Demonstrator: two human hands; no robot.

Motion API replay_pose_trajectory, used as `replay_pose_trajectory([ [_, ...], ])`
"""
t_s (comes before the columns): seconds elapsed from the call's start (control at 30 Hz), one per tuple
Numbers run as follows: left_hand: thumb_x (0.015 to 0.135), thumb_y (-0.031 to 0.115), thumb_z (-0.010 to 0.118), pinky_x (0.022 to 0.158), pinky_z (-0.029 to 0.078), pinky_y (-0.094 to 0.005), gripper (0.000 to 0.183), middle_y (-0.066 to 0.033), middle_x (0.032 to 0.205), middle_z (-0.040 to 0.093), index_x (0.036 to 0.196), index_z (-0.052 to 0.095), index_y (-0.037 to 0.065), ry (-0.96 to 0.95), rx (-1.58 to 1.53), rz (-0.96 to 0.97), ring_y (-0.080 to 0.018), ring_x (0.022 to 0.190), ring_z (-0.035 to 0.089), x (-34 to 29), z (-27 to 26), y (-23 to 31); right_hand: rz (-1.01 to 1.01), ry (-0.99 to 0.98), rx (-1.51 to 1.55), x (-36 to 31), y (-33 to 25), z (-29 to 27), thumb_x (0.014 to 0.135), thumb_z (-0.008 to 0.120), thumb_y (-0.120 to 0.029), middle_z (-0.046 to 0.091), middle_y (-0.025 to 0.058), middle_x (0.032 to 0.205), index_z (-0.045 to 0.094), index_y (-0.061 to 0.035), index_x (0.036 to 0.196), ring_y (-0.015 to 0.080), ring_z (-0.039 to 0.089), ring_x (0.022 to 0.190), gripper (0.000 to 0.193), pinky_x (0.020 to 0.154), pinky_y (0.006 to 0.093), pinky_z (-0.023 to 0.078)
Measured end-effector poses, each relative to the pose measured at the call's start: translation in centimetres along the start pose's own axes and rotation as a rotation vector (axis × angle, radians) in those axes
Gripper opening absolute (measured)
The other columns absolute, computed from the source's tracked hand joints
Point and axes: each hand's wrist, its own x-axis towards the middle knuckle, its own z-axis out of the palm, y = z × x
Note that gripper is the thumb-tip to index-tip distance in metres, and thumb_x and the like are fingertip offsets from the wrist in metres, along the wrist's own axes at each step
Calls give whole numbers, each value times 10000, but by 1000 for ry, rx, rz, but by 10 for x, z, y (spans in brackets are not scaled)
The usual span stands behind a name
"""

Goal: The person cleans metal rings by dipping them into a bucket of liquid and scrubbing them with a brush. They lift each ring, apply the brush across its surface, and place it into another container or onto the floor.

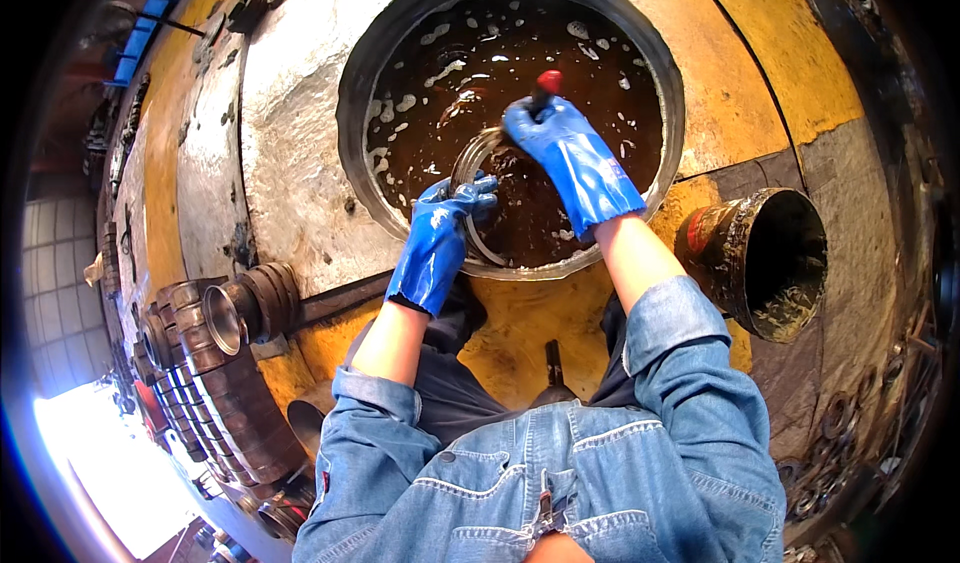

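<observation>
A round dark tub [357, 93] holds brown liquid with patches of foam. My left hand [438, 238], in a wet blue rubber glove, grips a metal ring [464, 167] at its left side. The ring is tilted over the near part of the tub, its lower edge at the liquid. In my right hand [572, 155], also blue-gloved, is a brush with a dark handle and a red end [549, 82]. Its working end meets the top of the ring; the bristles are mostly hidden by the glove.
To the right, a grimy open bucket [785, 263] lies tipped on its side. Stacked metal rings [225, 393] stand at the lower left, with another flanged ring [228, 318] beside them. Worn yellow and grey plates [290, 133] surround the tub. Loose rings [838, 415] lie at the far right.
</observation>
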Motion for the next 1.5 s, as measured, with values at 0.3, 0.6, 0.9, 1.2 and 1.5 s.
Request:
replay_pose_trajectory([
  [0.3, 1095, 136, 572, 1057, 557, -369, 379, -180, 1370, 702, 1422, 596, -54, 9, 12, -3, -239, 1142, 721, 0, 5, 2, 197, 144, -566, 18, 53, -22, 980, 609, -473, 771, 211, 1163, 767, -66, 1174, 387, 744, 1087, 478, 978, 461, 576],
  [0.6, 1082, 68, 535, 1066, 564, -376, 361, -182, 1338, 716, 1407, 584, -81, -153, 270, 117, -248, 1181, 719, -6, -10, 7, -103, -452, 14, -22, -35, 1, 976, 683, -348, 763, 63, 937, 760, -79, 1049, 158, 682, 855, 289, 857, 329, 535],
  [0.9, 976, -15, 608, 964, 580, -355, 339, -183, 1209, 757, 1306, 655, -75, 58, -93, -42, -248, 1066, 743, 4, 3, 1, -39, -287, 107, 3, -5, -17, 979, 600, -299, 745, 124, 872, 741, -44, 955, 193, 672, 746, 292, 696, 373, 535],
  [1.2, 1061, 77, 609, 986, 603, -360, 357, -179, 1282, 736, 1375, 608, -91, 7, -42, -19, -242, 1103, 744, 2, -4, -2, 29, -14, -99, 10, 4, 0, 966, 607, -428, 768, 214, 956, 746, -4, 1071, 373, 752, 932, 458, 881, 439, 568],
  [1.5, 1094, 248, 587, 1026, 574, -374, 453, -166, 1365, 709, 1428, 581, -59, -83, -92, -66, -238, 1135, 724, 12, -7, -4, 131, 170, -465, 13, 58, -24, 969, 663, -451, 760, 215, 1003, 743, 5, 1109, 367, 728, 937, 484, 865, 455, 554],
])
